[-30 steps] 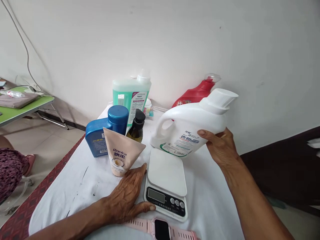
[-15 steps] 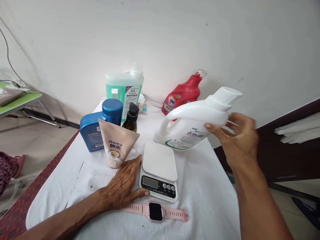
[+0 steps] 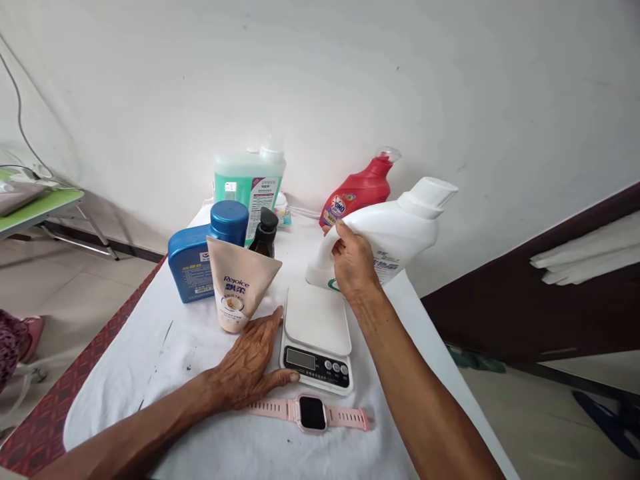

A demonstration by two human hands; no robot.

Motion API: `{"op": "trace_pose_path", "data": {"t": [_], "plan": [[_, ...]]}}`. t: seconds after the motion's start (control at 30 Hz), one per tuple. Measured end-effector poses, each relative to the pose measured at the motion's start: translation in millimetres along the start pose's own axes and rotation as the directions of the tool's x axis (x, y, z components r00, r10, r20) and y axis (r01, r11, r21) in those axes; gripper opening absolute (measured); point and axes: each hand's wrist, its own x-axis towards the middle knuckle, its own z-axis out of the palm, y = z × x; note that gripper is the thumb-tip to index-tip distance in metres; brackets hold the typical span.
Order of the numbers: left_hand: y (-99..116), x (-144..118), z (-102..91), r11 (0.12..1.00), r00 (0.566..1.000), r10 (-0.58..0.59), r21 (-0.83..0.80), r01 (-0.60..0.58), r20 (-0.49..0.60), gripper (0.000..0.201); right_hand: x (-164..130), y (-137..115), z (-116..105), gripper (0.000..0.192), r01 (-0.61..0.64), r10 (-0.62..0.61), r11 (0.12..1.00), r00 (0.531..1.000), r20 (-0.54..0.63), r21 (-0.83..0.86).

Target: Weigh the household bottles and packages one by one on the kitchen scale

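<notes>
- Gripping the white detergent jug (image 3: 400, 233) by its handle, the right hand (image 3: 353, 263) has its fingers curled shut through the loop; the jug is tilted, cap toward the right, just behind the far edge of the kitchen scale (image 3: 317, 337) near the middle of the desk (image 3: 410, 373).
- The left hand (image 3: 247, 370) lies flat and spread on the white cloth, holding nothing, its fingertips against the scale's left side and its thumb along the scale's near-left corner.
- The step in hand looks to be bringing the jug to the scale; whether the jug's base touches the cloth cannot be told. Setting it on the platform would call for righting it and centring it on the pan, clear of the display.
- Counted: one scale; one pink wristwatch (image 3: 313, 413) along the near edge; one white jug; one red detergent bottle (image 3: 357, 190) and one green refill jug (image 3: 250, 183) at the far edge; one blue bottle (image 3: 200, 257), one dark pump bottle (image 3: 265, 233) and one beige tube (image 3: 237, 287) standing on its cap toward the left edge.
</notes>
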Motion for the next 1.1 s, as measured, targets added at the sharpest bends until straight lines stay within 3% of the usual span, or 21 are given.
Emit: {"op": "trace_pose_path", "data": {"t": [0.17, 0.37, 0.57, 0.67, 0.83, 0.97, 1.1], "plan": [[-4.7, -0.2, 1.2, 0.999, 0.999, 0.038, -0.010, -0.038, 0.004, 0.102, 5.1, -7.1, -4.7, 0.039, 0.030, -0.019, 0.996, 0.993, -0.120, 0.090], [-6.6, 0.8, 2.8, 0.999, 0.999, 0.035, -0.016, -0.035, 0.013, 0.104, 6.8, -42.5, -20.1, 0.045, 0.008, 0.033, 0.982, 0.976, -0.215, 0.190], [-6.1, -0.1, 2.4, 0.999, 1.000, 0.028, -0.018, -0.028, -0.001, 0.102, 4.6, -78.8, -55.7, 0.052, -0.139, 0.169, 0.981, 0.955, -0.245, 0.136], [-5.8, 0.1, 2.1, 0.999, 0.999, 0.038, -0.015, -0.038, 0.002, 0.103, -5.7, -88.2, -72.8, 0.052, -0.177, 0.177, 0.984, 0.969, -0.172, 0.015], [-7.3, 0.8, 4.1, 0.999, 0.999, 0.051, 0.012, -0.051, -0.011, 0.103, -30.9, -117.7, -87.8, 0.058, -0.124, 0.140, 0.980, 0.986, 0.092, -0.158], [-5.7, 0.5, 2.8, 0.997, 0.996, 0.082, 0.015, -0.081, -0.026, 0.103, -51.0, -142.2, -86.7, 0.064, -0.074, 0.133, 0.973, 0.955, 0.264, -0.220], [1.0, -0.9, -3.8, 0.992, 0.992, 0.122, 0.026, -0.121, -0.027, 0.103, -67.2, -142.0, -84.9, 0.061, -0.070, 0.146, 0.979, 0.899, 0.412, -0.194]]}}
